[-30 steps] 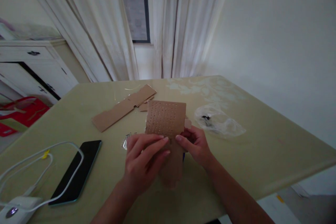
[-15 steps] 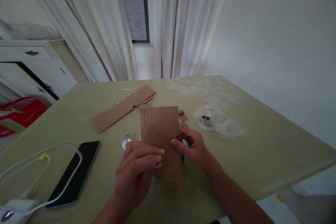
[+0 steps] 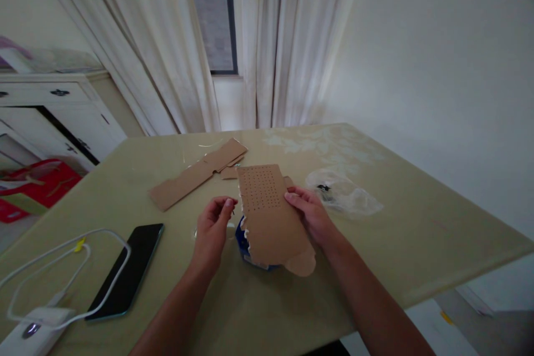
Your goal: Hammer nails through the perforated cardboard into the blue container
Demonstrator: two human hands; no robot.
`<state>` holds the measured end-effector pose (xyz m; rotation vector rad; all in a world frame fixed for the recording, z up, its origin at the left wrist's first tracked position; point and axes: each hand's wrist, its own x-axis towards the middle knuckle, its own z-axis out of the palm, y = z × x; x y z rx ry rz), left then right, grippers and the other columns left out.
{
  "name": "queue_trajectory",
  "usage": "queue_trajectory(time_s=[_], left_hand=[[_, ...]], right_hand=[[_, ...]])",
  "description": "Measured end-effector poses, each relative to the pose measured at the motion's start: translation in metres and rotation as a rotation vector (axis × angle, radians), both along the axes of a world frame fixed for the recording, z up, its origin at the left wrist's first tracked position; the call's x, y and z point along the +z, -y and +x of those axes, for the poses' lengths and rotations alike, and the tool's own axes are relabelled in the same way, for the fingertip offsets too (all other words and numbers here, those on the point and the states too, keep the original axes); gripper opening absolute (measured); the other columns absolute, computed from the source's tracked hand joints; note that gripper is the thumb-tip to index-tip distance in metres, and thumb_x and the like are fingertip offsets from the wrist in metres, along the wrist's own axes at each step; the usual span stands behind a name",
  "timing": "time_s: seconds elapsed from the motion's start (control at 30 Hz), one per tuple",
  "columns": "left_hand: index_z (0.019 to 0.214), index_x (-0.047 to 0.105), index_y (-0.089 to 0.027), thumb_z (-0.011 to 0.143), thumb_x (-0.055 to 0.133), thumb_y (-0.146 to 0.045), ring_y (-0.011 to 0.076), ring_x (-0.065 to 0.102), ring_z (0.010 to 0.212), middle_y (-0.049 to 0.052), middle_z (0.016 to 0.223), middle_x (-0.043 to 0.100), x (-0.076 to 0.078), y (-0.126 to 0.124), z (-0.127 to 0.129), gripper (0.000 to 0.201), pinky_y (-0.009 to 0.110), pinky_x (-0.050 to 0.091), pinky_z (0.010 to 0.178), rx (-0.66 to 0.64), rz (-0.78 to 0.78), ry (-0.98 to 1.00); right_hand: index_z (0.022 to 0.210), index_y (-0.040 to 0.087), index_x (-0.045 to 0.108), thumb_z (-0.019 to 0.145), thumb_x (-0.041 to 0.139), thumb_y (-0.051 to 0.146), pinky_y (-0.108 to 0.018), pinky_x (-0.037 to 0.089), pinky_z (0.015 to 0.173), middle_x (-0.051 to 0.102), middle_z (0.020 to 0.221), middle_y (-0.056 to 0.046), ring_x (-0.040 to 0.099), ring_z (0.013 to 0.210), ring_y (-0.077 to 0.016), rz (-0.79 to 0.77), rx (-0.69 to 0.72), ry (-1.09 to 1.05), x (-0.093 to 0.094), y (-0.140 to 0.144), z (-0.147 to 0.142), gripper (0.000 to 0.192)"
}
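While one hand [image 3: 312, 214] grips cardboard [image 3: 273, 233], one phone [image 3: 127, 272] rests.

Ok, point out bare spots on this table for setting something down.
The widest bare patch of the table lies between the plastic bag and the right edge. A smaller one lies left of the long cardboard strip, beyond the phone. It's crowded around the left hand, right hand and perforated cardboard, and at front left: phone, cable, white device.

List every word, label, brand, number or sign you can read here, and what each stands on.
No readable text anywhere.
Blue object under the punched cardboard: pale patch, too small and blurred to read.
White device: dark oval, no characters legible.
Yellow tag on the white cable: too small to read.
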<state>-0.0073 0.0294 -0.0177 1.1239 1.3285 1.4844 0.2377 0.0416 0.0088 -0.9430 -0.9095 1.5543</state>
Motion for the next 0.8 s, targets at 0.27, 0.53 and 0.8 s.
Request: queue_trajectory(time_s=[0.27, 0.53, 0.8], left_hand=[[0.093, 0.072, -0.023, 0.085, 0.079, -0.068, 0.0201, 0.065, 0.090, 0.003, 0.094, 0.074, -0.006, 0.002, 0.008, 0.047, 0.030, 0.048, 0.078, 0.027, -0.036, 0.114], [0.093, 0.072, -0.021, 0.067, 0.096, -0.067, 0.0186, 0.072, 0.095, 0.007, 0.110, 0.082, -0.002, 0.001, 0.011, 0.058, 0.029, 0.054, 0.083, -0.001, -0.081, 0.399], [0.087, 0.068, -0.020, 0.057, 0.103, -0.060, 0.0202, 0.078, 0.088, 0.005, 0.099, 0.084, 0.001, 0.002, 0.016, 0.061, 0.032, 0.060, 0.085, -0.039, -0.158, 0.544]], right_hand=[[0.094, 0.018, 0.077, 0.073, 0.092, 0.040, -0.033, 0.056, 0.071, 0.081, 0.085, -0.005, 0.074, 0.073, -0.0208, -0.075, 0.148, 0.071, -0.004, 0.002, 0.004, 0.033], [0.098, 0.021, 0.075, 0.077, 0.090, 0.040, -0.033, 0.056, 0.074, 0.079, 0.093, -0.004, 0.073, 0.079, -0.0208, -0.041, 0.061, 0.097, -0.012, -0.003, 0.002, 0.032], [0.101, 0.020, 0.081, 0.072, 0.094, 0.054, -0.039, 0.059, 0.080, 0.083, 0.101, -0.009, 0.076, 0.087, -0.0256, 0.037, 0.070, 0.278, -0.018, -0.009, 0.000, 0.046]])
